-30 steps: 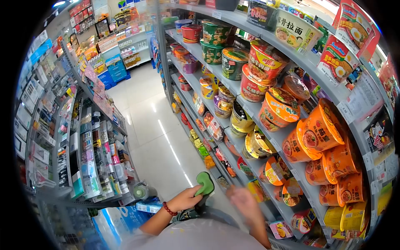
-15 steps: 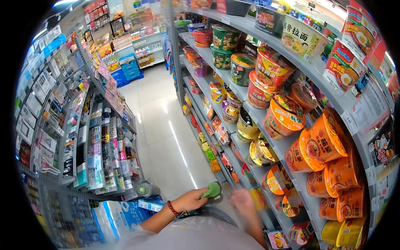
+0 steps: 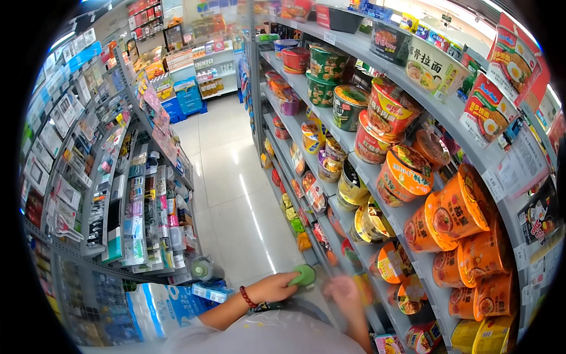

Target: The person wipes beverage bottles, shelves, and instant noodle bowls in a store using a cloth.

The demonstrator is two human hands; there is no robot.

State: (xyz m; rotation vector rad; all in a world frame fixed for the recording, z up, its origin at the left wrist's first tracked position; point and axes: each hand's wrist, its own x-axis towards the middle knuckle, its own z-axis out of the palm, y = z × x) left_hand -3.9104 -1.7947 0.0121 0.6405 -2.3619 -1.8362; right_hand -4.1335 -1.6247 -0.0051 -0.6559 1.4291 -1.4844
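My left hand, with a dark red bead bracelet at the wrist, is closed on a rounded green object. Its kind cannot be made out. It is held low in front of my body, over the aisle floor. My right hand is smeared by motion, a little to the right of the green object and apart from it. Its fingers are too blurred to read. Nearest to it is the lower part of the noodle shelf, which carries instant noodle cups such as an orange noodle bucket.
At left, a rack of hanging stationery lines the aisle. A blue and white plastic-wrapped pack and a bottle with a green cap stand at its foot. The tiled floor runs back to a white shelf and blue boxes.
The camera view has shifted slightly, so the shelves sit a little differently in the picture. My left hand still grips the green object; my right hand stays blurred beside it.
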